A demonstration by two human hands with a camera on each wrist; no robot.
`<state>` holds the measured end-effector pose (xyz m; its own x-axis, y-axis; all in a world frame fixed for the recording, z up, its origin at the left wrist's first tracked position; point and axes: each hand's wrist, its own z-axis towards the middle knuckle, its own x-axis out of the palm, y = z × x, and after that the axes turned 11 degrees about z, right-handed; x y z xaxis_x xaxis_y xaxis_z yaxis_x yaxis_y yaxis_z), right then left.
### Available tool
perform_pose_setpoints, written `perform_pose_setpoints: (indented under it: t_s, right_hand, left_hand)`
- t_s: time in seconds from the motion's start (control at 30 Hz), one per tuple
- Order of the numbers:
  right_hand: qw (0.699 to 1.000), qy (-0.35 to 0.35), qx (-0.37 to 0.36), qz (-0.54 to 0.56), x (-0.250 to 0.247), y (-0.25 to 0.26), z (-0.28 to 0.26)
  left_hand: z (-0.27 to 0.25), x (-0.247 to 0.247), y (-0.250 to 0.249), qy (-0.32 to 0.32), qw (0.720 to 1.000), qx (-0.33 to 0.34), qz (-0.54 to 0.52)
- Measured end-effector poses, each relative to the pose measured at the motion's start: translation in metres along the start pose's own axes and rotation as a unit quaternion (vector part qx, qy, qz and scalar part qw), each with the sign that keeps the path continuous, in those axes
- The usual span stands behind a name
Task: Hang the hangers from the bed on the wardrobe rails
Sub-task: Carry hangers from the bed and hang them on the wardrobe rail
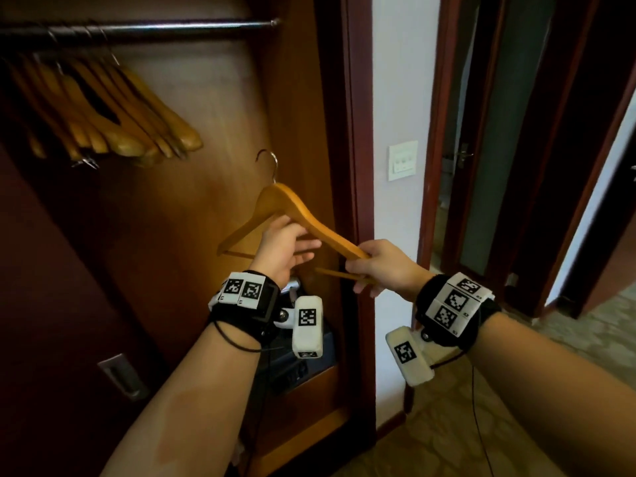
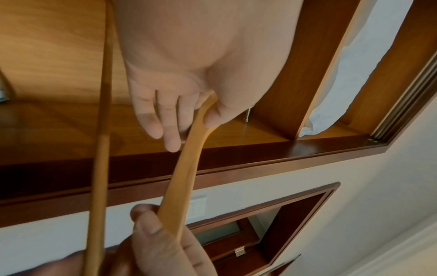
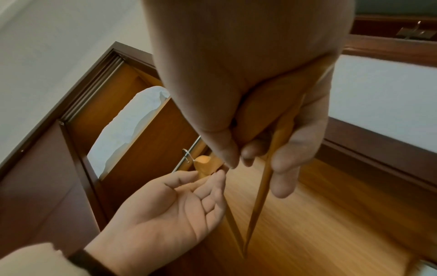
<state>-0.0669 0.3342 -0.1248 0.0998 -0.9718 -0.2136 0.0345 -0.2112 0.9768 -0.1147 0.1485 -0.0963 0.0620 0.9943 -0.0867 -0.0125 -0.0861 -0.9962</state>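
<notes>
Wooden and honey-coloured, a single hanger (image 1: 299,215) was held up in front of the open wardrobe in the head view, its metal hook (image 1: 270,159) pointing upward and well below the rail (image 1: 155,29). The right hand (image 1: 378,266) was clamped around the hanger's right end, fingers curled over both the shoulder and the bottom bar. The left hand (image 1: 284,249) reached up under the right shoulder piece near the neck, fingers relaxed and apart, thumb behind the wood. A bunch of similar hangers (image 1: 113,115) already hung at the left of the rail, tilted together. A light switch (image 1: 402,160) sat on the white wall beside the wardrobe frame.

From the left wrist, the left hand (image 2: 189,84) had the hanger's shoulder (image 2: 189,158) running between thumb and loosely extended fingers (image 2: 170,127), touching but not gripped. The right hand (image 2: 160,242) held the far end at the bottom of the picture. The bottom bar (image 2: 101,130) ran past on the left.

From the right wrist, the right hand (image 3: 248,93) was closed round the hanger end (image 3: 267,168), thumb and fingers wrapped on it. The left hand (image 3: 170,209) lay palm-up below, fingers open, fingertips against the wood near the neck.
</notes>
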Motion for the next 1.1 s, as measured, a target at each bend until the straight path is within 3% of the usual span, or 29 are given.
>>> perform_pose_setpoints:
  t_s: [0.33,0.6,1.1]
  right_hand:
    - [0.996,-0.031,-0.051,0.073,0.028,0.055,0.06]
    - [0.989,0.003,-0.097,0.109,0.035,0.099,0.116]
    - [0.972,0.09,-0.207,0.062,0.04,0.188,0.212]
  left_hand:
    - [0.032,-0.025,-0.044,0.012,0.994,0.085,0.07]
    - [0.064,-0.04,-0.083,-0.026,0.978,0.142,0.151]
    - [0.133,-0.069,-0.157,-0.132,0.931,0.198,0.278]
